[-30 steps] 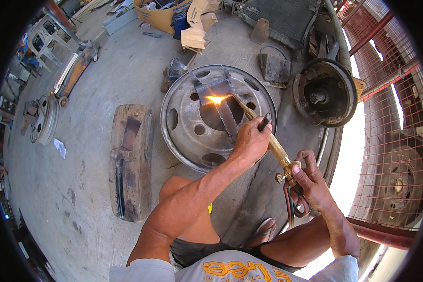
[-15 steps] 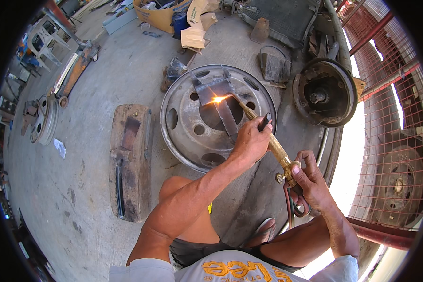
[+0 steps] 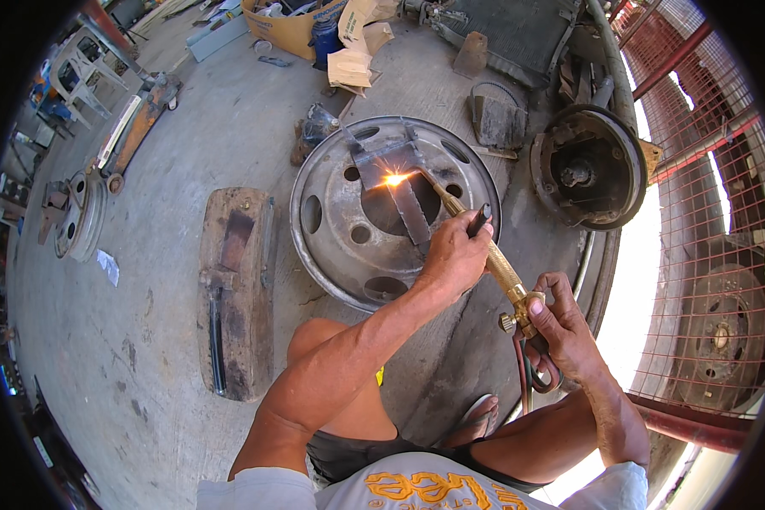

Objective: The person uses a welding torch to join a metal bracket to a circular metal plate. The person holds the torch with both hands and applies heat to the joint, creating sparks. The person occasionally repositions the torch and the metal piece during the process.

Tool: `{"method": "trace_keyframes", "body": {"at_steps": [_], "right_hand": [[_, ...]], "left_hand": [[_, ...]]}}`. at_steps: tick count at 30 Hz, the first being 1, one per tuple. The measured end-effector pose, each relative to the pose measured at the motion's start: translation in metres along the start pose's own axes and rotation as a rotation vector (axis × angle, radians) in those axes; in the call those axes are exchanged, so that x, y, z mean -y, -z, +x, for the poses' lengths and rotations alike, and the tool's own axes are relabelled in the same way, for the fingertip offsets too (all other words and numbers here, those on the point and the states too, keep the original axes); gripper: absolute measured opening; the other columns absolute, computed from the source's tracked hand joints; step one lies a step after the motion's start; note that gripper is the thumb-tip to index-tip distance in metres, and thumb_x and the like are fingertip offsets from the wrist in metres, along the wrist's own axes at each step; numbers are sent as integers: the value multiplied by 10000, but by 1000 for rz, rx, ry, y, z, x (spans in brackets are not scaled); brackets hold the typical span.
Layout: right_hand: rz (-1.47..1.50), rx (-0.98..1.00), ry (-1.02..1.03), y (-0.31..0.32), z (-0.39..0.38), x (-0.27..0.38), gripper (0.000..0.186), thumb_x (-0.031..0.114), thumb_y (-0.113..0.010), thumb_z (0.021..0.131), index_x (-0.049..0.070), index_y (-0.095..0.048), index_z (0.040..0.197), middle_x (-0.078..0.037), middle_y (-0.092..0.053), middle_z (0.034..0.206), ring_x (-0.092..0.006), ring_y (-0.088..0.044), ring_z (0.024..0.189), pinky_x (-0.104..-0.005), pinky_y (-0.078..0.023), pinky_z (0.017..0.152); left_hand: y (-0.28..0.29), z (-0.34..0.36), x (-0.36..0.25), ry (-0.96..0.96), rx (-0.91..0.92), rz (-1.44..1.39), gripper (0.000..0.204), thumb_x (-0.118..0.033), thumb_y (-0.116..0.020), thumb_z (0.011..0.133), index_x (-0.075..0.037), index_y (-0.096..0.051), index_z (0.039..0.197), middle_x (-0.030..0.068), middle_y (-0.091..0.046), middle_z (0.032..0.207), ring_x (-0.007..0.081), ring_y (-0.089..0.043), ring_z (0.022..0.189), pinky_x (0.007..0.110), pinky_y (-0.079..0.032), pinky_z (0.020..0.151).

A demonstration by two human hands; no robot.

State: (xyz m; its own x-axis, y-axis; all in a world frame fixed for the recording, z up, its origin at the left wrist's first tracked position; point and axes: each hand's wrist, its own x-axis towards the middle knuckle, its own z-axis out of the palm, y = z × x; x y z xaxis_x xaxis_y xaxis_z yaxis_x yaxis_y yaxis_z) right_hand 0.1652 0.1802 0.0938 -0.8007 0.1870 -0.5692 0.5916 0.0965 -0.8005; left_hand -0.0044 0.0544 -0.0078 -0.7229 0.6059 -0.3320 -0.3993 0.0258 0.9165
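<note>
A brass gas torch (image 3: pixel 504 270) runs diagonally between my hands, its tip over a steel wheel rim (image 3: pixel 327 246) lying flat. My left hand (image 3: pixel 457 255) is closed round the front of the torch and also grips a short black rod-like piece (image 3: pixel 478 220). My right hand (image 3: pixel 563 327) is closed on the rear end by the brass valve knobs, where hoses (image 3: pixel 546 376) hang down. A bright orange flame with sparks (image 3: pixel 395 179) glows at the tip, on the edge of a dark metal plate (image 3: pixel 384 163) resting on the rim. A narrow metal strip (image 3: pixel 410 214) crosses the rim's centre hole.
A wooden block (image 3: pixel 236 340) with a hammer-like tool on it lies left of the rim. A rusty brake drum (image 3: pixel 588 166) stands at the right, near a red mesh fence (image 3: pixel 697 212). Beyond are a cardboard box (image 3: pixel 280 32) and a blue container (image 3: pixel 324 41).
The flame's sparks have shifted slightly in shape. Both hands and the torch hold almost the same position.
</note>
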Motion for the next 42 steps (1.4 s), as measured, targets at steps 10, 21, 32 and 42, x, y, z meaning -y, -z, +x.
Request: {"method": "trace_keyframes", "body": {"at_steps": [10, 21, 32, 42], "right_hand": [[-6, -1, 7, 0, 0, 0, 361, 459, -498, 1145, 155, -344, 1265, -143, -659, 885, -114, -568, 495, -237, -443, 408], [4, -1, 3, 0, 1, -3, 367, 488, -468, 1148, 168, -367, 1297, -131, -667, 888, -117, -574, 502, -242, -451, 413], [-5, -16, -28, 0, 2, -2, 404, 529, -385, 1156, 160, -449, 1309, -109, -667, 875, -116, -591, 503, -238, -463, 406], [-10, 13, -13, -1, -3, -2, 444, 550, -376, 1151, 150, -465, 1323, -99, -672, 877, -110, -602, 512, -237, -474, 414]], "left_hand": [[0, 0, -1, 4, 3, 7, 345, -193, -598, 1107, 63, -643, 1334, 66, -637, 1002, 143, -689, 845, 359, -697, 726], [1, 3, 4, -5, -2, 1, 343, -195, -603, 1105, 59, -648, 1331, 60, -639, 987, 144, -688, 838, 366, -697, 723], [2, 1, 2, 13, -12, 41, 331, -212, -601, 1106, 35, -664, 1318, 68, -654, 1003, 151, -694, 865, 358, -698, 730], [3, -6, 2, 15, -12, 32, 344, -219, -597, 1111, 41, -660, 1327, 88, -664, 1040, 165, -705, 892, 374, -704, 744]]}}
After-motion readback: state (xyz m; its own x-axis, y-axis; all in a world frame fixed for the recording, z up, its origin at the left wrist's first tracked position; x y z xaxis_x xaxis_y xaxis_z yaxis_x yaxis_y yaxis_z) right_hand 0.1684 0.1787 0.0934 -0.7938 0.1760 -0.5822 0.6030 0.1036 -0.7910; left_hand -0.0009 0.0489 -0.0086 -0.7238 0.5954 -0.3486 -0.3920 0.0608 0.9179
